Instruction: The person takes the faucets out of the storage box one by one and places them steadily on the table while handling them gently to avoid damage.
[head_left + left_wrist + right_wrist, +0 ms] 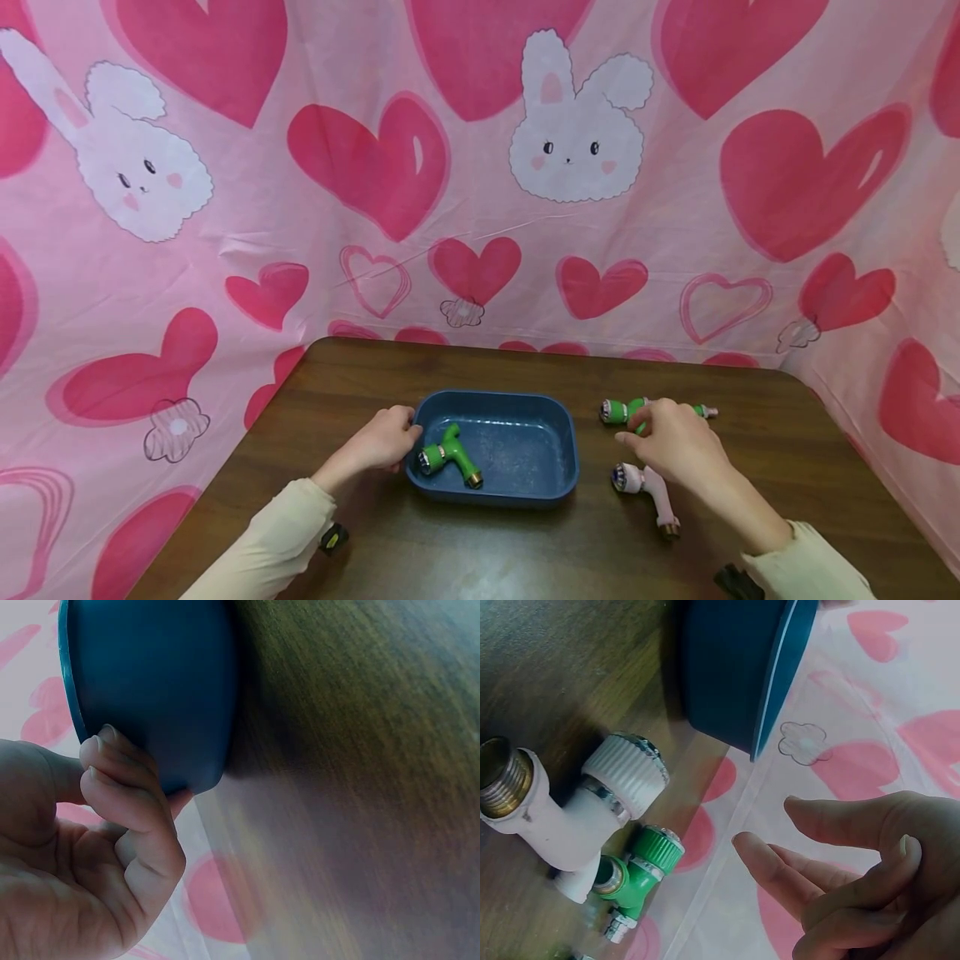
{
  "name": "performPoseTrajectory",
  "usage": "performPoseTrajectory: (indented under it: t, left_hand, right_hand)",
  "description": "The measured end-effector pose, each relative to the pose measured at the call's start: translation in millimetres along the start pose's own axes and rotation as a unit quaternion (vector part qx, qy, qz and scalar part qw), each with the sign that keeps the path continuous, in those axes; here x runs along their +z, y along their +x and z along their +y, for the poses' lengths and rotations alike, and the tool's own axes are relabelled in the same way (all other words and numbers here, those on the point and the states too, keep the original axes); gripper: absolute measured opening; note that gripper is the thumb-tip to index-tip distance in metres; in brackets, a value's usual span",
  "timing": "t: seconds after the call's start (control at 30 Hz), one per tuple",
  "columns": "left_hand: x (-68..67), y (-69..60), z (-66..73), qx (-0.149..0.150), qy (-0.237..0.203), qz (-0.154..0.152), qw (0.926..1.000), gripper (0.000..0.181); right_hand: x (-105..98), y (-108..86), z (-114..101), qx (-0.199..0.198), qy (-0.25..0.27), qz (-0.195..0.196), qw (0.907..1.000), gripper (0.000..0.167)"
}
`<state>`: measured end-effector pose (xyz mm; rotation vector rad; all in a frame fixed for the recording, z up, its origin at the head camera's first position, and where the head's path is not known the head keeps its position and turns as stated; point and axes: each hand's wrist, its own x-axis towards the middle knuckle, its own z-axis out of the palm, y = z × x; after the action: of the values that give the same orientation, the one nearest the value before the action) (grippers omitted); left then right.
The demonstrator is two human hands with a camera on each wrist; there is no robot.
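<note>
My left hand (378,440) holds the left rim of a blue plastic basin (517,502); in the left wrist view its bent fingers (131,795) press the basin's outer wall. Inside the basin, at its left, lies a green pipe valve (457,452) with a brass threaded end. My right hand (678,442) hovers above the table on the right, with thumb and forefinger apart and nothing between them. Beneath and beside it lies a pale pink pipe valve (658,496). Another green valve (617,412) lies farther back, partly hidden by that hand.
A brown wooden table (360,367) carries everything. Pink cloth (480,200) printed with hearts and rabbits hangs behind it and along both sides. The basin stands near the table's middle, left of the loose valves.
</note>
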<state>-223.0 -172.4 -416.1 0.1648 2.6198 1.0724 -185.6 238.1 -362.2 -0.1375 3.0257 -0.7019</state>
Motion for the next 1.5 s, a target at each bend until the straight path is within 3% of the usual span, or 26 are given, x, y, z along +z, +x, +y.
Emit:
performPoseTrajectory:
  t: [0.33,0.83,1.5]
  left_hand:
    - [-0.1,1.2,-0.2,0.001,0.002,0.001,1.0,0.022]
    - [1.2,2.3,-0.6,-0.005,0.002,0.005,1.0,0.021]
    - [0.7,3.1,-3.9,0.007,-0.002,0.001,1.0,0.017]
  right_hand:
    - [-1.8,1.0,-10.3,-0.014,0.014,0.014,0.9997,0.036]
    - [-6.7,5.3,-20.1,-0.036,0.01,0.025,0.999,0.038]
    - [-7.1,15.0,-41.2,-0.046,0.004,0.014,0.9988,0.021]
